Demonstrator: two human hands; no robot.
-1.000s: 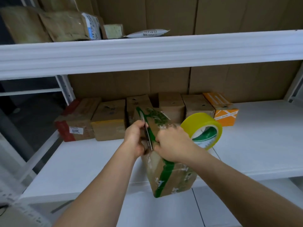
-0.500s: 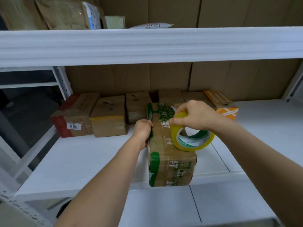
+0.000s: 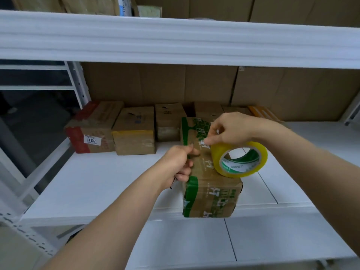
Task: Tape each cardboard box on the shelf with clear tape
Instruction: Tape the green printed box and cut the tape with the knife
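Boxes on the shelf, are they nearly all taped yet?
Not yet, I think. The green-printed box at the front is in hand: the right hand holds the tape roll on it, the left hand steadies it. The row of boxes behind seems left; clear tape is hard to see.

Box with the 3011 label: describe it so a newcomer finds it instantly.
Look at the lower white shelf, along the back row of cardboard boxes. It is the leftmost box, by the upright post. Only it has red tape on its left edge and a white sticker printed upside down.
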